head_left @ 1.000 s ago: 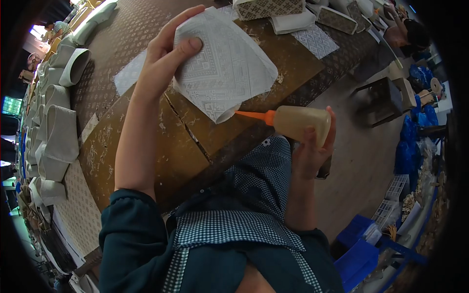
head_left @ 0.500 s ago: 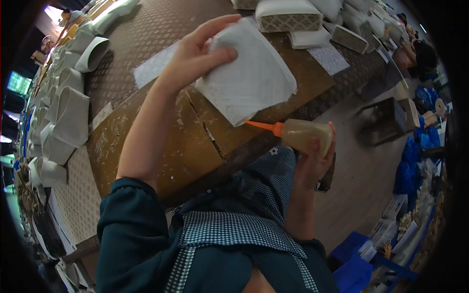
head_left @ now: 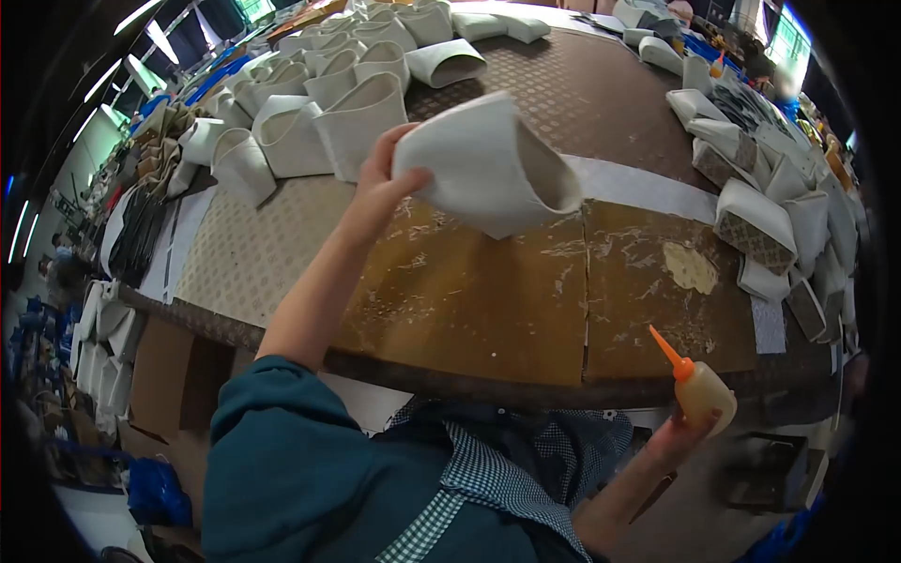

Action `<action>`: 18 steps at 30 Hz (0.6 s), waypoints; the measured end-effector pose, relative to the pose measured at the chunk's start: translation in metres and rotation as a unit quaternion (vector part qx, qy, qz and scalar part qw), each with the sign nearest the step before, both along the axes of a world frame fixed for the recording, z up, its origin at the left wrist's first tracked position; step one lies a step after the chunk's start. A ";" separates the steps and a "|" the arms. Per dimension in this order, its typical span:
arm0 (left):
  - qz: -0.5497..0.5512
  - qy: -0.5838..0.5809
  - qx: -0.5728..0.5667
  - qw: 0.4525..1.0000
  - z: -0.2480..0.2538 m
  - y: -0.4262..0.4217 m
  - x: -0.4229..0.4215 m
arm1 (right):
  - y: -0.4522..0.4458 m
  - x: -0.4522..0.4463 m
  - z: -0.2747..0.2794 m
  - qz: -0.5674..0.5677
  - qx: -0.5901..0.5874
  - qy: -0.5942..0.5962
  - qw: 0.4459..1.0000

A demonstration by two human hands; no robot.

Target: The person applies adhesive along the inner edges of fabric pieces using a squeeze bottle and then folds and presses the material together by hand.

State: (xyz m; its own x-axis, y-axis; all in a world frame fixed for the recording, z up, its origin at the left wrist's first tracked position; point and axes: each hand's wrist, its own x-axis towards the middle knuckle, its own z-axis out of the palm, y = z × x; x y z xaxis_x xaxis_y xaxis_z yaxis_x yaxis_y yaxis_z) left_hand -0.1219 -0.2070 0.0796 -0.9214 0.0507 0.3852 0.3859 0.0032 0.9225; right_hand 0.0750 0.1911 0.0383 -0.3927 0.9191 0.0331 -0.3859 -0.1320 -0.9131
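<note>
My left hand (head_left: 389, 174) is closed on the left end of a white, hollow fabric piece (head_left: 474, 164), held up over the brown board (head_left: 460, 310). The piece's opening faces right, showing a beige inside. My right hand (head_left: 690, 427) is wrapped round a squeeze bottle (head_left: 704, 394) of yellowish liquid, low at the right by the table's front edge. The bottle's orange nozzle (head_left: 668, 352) points up and left, apart from the white piece.
Many similar white pieces (head_left: 361, 122) stand at the back left of the patterned table (head_left: 554, 84). More pieces (head_left: 755, 225) are piled at the right. A dark stool (head_left: 765, 469) stands below right, and a cardboard box (head_left: 164, 375) below left.
The view has swung to the left. The white piece has moved away from the nozzle and turned, so its opening now shows. The bottle has dropped lower right, nozzle tilted up.
</note>
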 end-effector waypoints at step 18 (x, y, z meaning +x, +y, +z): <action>0.677 -0.114 -0.309 0.658 -0.147 -0.441 0.120 | 0.011 -0.041 -0.051 0.199 -0.031 0.184 0.962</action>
State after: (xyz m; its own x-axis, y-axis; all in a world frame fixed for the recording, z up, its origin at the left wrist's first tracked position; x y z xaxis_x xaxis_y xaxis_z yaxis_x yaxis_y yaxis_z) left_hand -0.0022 -0.6480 -0.0677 -0.3136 -0.7943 0.5203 -0.5050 0.6035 0.6170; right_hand 0.0337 0.2023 -0.0122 -0.6867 0.7027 0.1860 -0.5881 -0.3867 -0.7103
